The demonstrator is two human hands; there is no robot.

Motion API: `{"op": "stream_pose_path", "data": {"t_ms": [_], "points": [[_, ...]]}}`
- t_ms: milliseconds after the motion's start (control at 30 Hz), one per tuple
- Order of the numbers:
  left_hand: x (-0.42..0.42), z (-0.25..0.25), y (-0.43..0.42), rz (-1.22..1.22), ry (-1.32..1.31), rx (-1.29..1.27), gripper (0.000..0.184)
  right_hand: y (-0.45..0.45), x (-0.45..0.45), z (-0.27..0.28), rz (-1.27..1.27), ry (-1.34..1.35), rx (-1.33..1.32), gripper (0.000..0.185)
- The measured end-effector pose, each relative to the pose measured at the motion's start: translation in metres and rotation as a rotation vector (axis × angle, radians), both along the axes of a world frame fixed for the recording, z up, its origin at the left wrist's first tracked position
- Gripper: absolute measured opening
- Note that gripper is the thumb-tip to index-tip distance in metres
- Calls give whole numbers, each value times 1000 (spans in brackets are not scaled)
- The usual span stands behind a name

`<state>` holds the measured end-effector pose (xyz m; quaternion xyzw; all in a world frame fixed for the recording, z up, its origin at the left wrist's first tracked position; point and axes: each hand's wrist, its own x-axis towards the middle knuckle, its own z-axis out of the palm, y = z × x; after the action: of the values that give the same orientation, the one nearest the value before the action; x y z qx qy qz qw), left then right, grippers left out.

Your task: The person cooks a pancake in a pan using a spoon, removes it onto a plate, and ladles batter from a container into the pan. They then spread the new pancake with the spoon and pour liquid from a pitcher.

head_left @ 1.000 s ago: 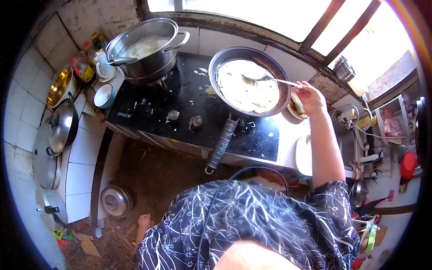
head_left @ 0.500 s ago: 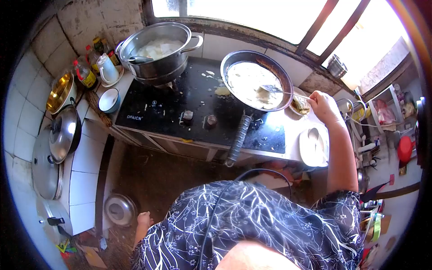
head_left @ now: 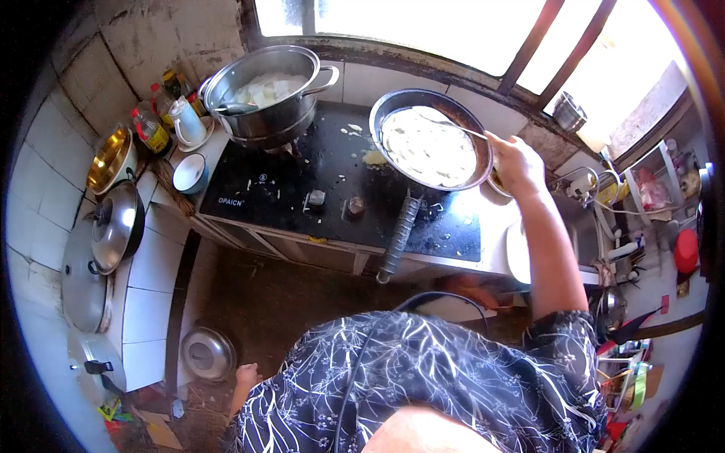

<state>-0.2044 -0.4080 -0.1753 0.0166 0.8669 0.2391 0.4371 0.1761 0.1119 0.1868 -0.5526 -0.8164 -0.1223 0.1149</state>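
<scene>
My right hand [head_left: 517, 164] is closed round the thin handle of a metal spoon [head_left: 473, 133], over the right rim of a frying pan [head_left: 487, 162]. The spoon's head reaches towards the far side of the pan and barely shows against the pale food. White, lumpy food [head_left: 430, 147] in milky liquid fills the pan. Its wrapped handle [head_left: 399, 238] points at me over the counter's front edge. Low at my left side hangs my left hand [head_left: 248, 375], fingers curled in, with nothing visible in it.
A steaming steel pot [head_left: 260, 124] stands on the black cooktop [head_left: 279, 189], left of the pan. Bottles, a jug [head_left: 187, 121] and a small bowl [head_left: 190, 174] are at the left. Partly behind my forearm lies a white dish [head_left: 518, 253]. A lidded wok [head_left: 117, 226] stands far left.
My right hand has moved left and closer to the pan, taking the spoon towards the far side. The spoon's head, clear before, is now hard to see. My left hand stays low.
</scene>
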Motion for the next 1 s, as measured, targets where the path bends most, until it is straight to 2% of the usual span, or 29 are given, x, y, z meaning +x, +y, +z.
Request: {"op": "stream_pose_path", "data": {"t_ms": [200, 267, 367, 433, 533, 667, 800, 833, 900, 967, 1000], "points": [[26, 34, 18, 40, 66, -48, 22, 43, -17, -69, 109, 50, 40, 35], [25, 26, 7, 23, 40, -10, 22, 48, -6, -74, 101, 52, 40, 36], [21, -23, -24, 110, 3, 53, 22, 43, 9, -65, 23, 0, -41, 39], [9, -67, -48, -16, 13, -36, 22, 38, 24, -59, 15, -1, -43, 36], [12, -68, -50, 42, 14, -4, 23, 33, 43, -55, -19, -14, -78, 32], [16, -56, -41, 66, 40, -20, 23, 5, 45, -20, 1, 43, -36, 28], [16, -66, -39, 188, 44, 3, 23, 25, 37, -49, 98, 121, 95, 31], [13, -67, -39, 163, 10, 4, 23, 27, 27, -48, 106, 142, 32, 34], [14, -47, -32, 135, -19, 0, 24, 35, 8, -57, 86, 124, 20, 36], [35, 27, 6, -8, -4, 14, 24, 44, -3, -70, 95, 119, 17, 37], [41, 44, 13, -78, 0, 21, 24, 47, -4, -75, 86, 73, 21, 36]]}}
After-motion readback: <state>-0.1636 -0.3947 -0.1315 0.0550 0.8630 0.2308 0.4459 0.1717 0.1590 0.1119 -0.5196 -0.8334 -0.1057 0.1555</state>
